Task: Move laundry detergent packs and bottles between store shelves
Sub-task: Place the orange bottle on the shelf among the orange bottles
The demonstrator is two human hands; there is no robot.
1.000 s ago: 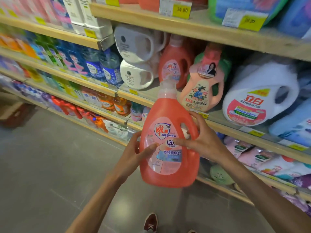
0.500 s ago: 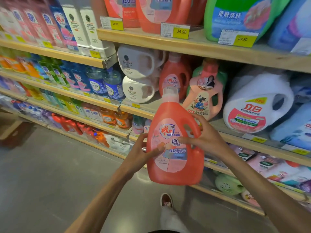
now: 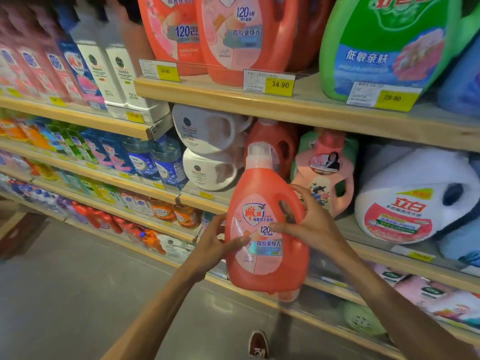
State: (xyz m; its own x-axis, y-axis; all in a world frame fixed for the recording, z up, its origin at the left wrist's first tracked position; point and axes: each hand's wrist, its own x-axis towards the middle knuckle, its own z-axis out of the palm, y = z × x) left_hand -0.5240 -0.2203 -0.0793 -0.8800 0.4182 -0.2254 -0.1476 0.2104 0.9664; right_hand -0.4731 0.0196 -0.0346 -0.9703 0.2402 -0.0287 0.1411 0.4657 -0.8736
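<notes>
I hold an orange-red detergent bottle point(image 3: 265, 229) with a translucent cap upright in front of the shelves. My left hand point(image 3: 217, 242) grips its left side, thumb across the pink label. My right hand point(image 3: 310, 224) grips the handle side, fingers curled round the handle and thumb on the label. Matching orange-red bottles point(image 3: 244, 35) stand on the upper wooden shelf point(image 3: 311, 113) above a 34.90 price tag.
The middle shelf point(image 3: 207, 197) behind the bottle carries white jugs point(image 3: 207, 131), a red bottle point(image 3: 272, 141), a pink bottle point(image 3: 324, 175) and a large white jug point(image 3: 415, 198). A green jug point(image 3: 384, 45) sits top right. Small packs fill the left shelves. Grey floor and my shoe point(image 3: 258, 345) lie below.
The bottle has risen a little in both hands and the view has tilted upward, bringing the upper shelf with its orange-red bottles into sight. Grips are unchanged.
</notes>
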